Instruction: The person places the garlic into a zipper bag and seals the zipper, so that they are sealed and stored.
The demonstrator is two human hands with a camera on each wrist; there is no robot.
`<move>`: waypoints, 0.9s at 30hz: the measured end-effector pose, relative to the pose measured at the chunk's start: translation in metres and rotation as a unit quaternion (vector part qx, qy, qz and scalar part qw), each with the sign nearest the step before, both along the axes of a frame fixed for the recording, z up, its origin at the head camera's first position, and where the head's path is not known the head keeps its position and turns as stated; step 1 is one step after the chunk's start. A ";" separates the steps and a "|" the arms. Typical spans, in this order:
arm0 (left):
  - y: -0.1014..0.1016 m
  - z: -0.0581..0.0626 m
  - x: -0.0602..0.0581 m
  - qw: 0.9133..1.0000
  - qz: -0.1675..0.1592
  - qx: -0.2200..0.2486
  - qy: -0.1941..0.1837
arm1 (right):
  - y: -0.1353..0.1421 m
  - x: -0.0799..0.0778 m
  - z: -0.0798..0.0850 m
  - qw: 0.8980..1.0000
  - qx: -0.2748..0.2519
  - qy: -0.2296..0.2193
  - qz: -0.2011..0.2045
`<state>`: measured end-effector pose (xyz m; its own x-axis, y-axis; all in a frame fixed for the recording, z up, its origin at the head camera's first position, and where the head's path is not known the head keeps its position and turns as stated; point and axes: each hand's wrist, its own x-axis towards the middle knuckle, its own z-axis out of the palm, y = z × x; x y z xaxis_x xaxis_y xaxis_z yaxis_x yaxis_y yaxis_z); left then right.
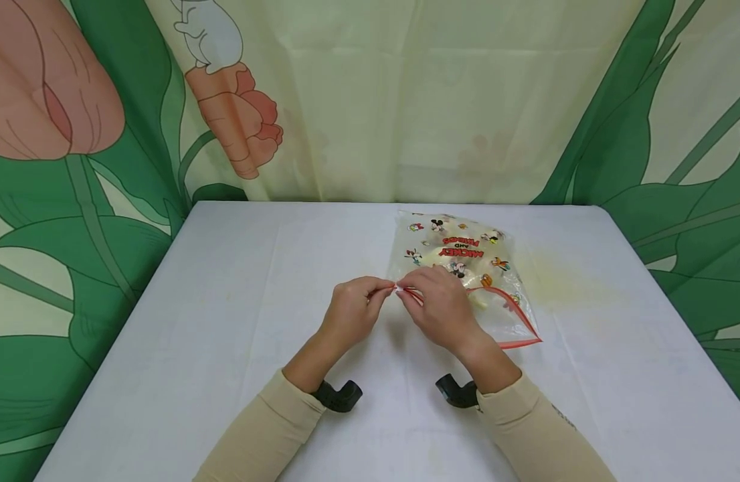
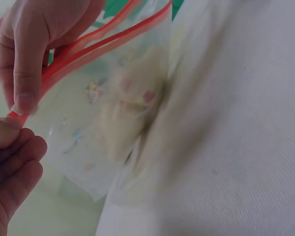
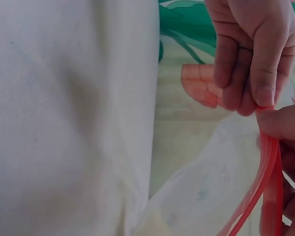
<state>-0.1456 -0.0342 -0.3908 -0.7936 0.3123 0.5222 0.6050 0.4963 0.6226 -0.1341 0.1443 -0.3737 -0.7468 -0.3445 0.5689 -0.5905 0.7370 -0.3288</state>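
Note:
A clear zip bag (image 1: 460,234) printed with cartoon figures and red lettering lies on the table, its red zip edge toward the person. My left hand (image 1: 354,309) pinches the left end of that red zip edge between thumb and forefinger. Right beside it, my right hand (image 1: 440,304) pinches the same edge with thumb and fingers. To the right of the hands the zip edge (image 1: 517,311) gapes apart in a loop. Inside the bag, a pale cream plush-like thing (image 2: 130,98) with small pinkish patches shows blurred through the plastic.
A white cloth covers the table (image 1: 195,321). Behind it hangs a curtain (image 1: 454,100) printed with leaves, a tulip and a rabbit. Black wrist devices (image 1: 340,396) sit under both wrists. A faint yellowish stain (image 1: 557,281) marks the cloth right of the bag.

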 end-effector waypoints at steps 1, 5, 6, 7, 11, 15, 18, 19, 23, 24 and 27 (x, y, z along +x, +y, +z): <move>0.000 -0.001 0.000 1.000 0.000 0.001 0.004 | 0.001 0.001 0.000 1.000 0.004 0.004 -0.002; -0.002 -0.003 -0.002 1.000 0.007 0.012 0.010 | 0.010 0.004 -0.001 1.000 0.010 0.009 -0.020; -0.003 -0.003 -0.003 1.000 0.012 0.013 0.008 | 0.014 0.006 -0.001 1.000 0.011 0.006 -0.028; -0.003 -0.003 -0.004 1.000 0.017 0.014 0.004 | 0.018 0.007 -0.002 0.999 0.010 0.004 -0.036; -0.007 -0.002 -0.006 0.999 0.028 0.011 -0.010 | 0.036 0.011 -0.004 0.998 0.003 0.002 -0.059; -0.009 -0.001 -0.007 0.999 0.026 0.012 -0.016 | 0.050 0.015 -0.004 0.997 -0.004 0.004 -0.071; -0.011 0.000 -0.008 0.999 0.028 0.017 -0.016 | 0.058 0.018 -0.003 0.996 -0.005 -0.001 -0.084; -0.012 0.000 -0.009 0.999 0.029 0.020 -0.015 | 0.061 0.019 -0.003 0.996 -0.006 -0.005 -0.089; -0.013 0.000 -0.011 0.999 0.034 0.028 -0.015 | 0.069 0.022 -0.001 0.994 0.000 -0.020 -0.108; -0.014 0.001 -0.011 0.999 0.035 0.028 -0.017 | 0.071 0.023 -0.001 0.994 0.000 -0.023 -0.110; -0.015 0.000 -0.011 0.999 0.037 0.026 -0.024 | 0.076 0.026 -0.001 0.993 0.001 -0.025 -0.113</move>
